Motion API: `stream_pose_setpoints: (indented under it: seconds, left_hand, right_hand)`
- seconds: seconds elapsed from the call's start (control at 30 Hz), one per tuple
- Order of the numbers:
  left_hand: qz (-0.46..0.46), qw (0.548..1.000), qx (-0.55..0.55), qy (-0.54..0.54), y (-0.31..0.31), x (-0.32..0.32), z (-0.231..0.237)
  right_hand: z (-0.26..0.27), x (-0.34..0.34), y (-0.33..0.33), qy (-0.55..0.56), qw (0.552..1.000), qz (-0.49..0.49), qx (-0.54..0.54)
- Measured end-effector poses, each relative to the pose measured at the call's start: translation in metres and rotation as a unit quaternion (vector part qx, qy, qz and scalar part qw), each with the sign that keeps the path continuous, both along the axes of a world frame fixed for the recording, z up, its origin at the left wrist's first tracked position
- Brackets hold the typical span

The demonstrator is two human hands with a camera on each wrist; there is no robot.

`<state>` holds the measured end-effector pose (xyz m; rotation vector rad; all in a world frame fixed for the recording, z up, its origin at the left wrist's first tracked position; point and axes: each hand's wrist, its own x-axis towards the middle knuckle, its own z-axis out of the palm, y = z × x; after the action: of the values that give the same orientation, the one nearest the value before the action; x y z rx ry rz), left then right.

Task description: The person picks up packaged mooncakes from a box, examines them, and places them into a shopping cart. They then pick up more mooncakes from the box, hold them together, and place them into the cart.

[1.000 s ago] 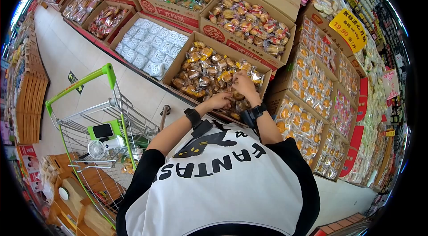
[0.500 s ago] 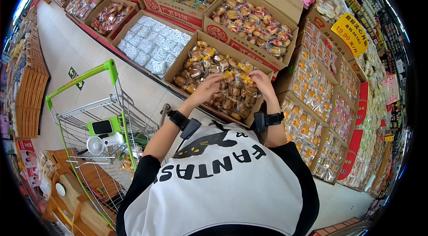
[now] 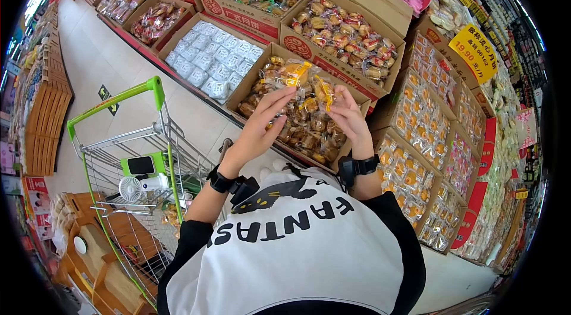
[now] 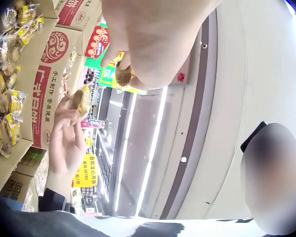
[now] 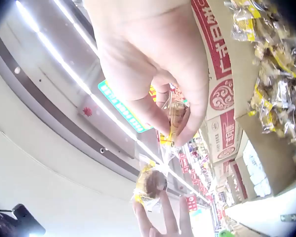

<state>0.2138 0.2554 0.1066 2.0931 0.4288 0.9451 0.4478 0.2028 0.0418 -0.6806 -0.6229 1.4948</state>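
Note:
My left hand (image 3: 257, 129) pinches a clear-wrapped pastry with a yellow label (image 3: 295, 73) above an open cardboard box (image 3: 241, 98) of similar pastries. To its right, my right hand (image 3: 352, 117) pinches a second wrapped pastry (image 3: 325, 92). The left wrist view shows my left hand (image 4: 150, 39) around a browned pastry (image 4: 123, 75), and my right hand (image 4: 68, 143) at another wrapped piece (image 4: 80, 102). From the right wrist, my right hand (image 5: 153, 59) has its pastry (image 5: 177, 114) between thumb and fingers; my left hand's fingers (image 5: 168, 215) are at the other pastry (image 5: 152, 182).
A shopping cart (image 3: 157, 92) stands to the left, with a phone (image 3: 141, 165) and a small fan (image 3: 130, 188) in it. White packets (image 3: 215, 56) fill a neighbouring box. More boxed pastries (image 3: 342, 29) lie behind, and packaged goods (image 3: 410, 160) lie to the right.
Both hands have risen from among the pastries, each with a wrapped pastry held up. Earlier they were reaching down into the box. The view has shifted slightly.

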Motion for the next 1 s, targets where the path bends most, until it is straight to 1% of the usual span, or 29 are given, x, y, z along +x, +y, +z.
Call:
stream_pose_setpoints:
  seconds: [0.13,0.23,0.3,0.4,0.5,0.53,0.57,0.63,0.73,0.8,0.87,0.93,0.97,1.0]
  left_hand:
    - [-0.002,1.000,0.010,0.003,-0.006,-0.002,0.008]
    - [-0.001,1.000,0.019,0.001,-0.004,-0.003,0.001]
    - [0.013,1.000,0.023,-0.017,-0.005,-0.004,-0.002]
    - [0.026,0.999,0.032,-0.012,-0.009,-0.004,-0.004]
    - [0.024,0.999,0.017,-0.015,-0.010,-0.005,-0.005]
    - [0.023,0.999,0.017,-0.015,-0.011,-0.005,-0.006]
    - [0.020,1.000,0.008,-0.013,-0.011,-0.005,-0.008]
    - [0.016,1.000,-0.001,-0.010,-0.011,-0.005,-0.009]
    - [-0.008,1.000,-0.022,0.001,-0.014,-0.005,-0.009]
    - [-0.022,0.998,-0.055,0.026,-0.016,-0.006,-0.009]
    - [-0.040,0.997,-0.054,0.034,-0.016,-0.007,-0.008]
    - [-0.058,0.996,-0.053,0.043,-0.017,-0.008,-0.008]
    - [-0.072,0.995,-0.058,0.048,-0.018,-0.008,-0.009]
    - [-0.085,0.993,-0.062,0.053,-0.018,-0.008,-0.009]
  right_hand:
    - [0.009,-0.013,0.001,0.009,1.000,0.023,-0.011]
    - [0.005,-0.016,0.001,-0.020,1.000,0.019,0.013]
    - [0.003,-0.015,-0.001,-0.041,0.998,0.039,0.009]
    - [0.013,-0.018,-0.005,-0.060,0.997,0.047,-0.012]
    - [0.022,-0.025,-0.007,-0.058,0.997,0.059,-0.006]
    - [0.020,-0.026,-0.006,-0.077,0.995,0.058,0.008]
    - [0.022,-0.027,-0.006,-0.078,0.995,0.058,0.008]
    - [0.027,-0.031,-0.005,-0.024,0.997,0.073,0.020]
    - [0.026,-0.035,-0.004,-0.033,0.998,0.053,0.009]
    - [0.018,-0.036,-0.003,-0.042,0.998,0.045,0.002]
    - [0.016,-0.039,-0.002,-0.050,0.998,0.037,-0.007]
    - [0.018,-0.043,-0.001,-0.091,0.994,0.022,-0.055]
    - [0.015,-0.044,0.000,-0.092,0.994,0.022,-0.055]
    - [0.011,-0.045,0.001,-0.120,0.990,0.020,-0.070]
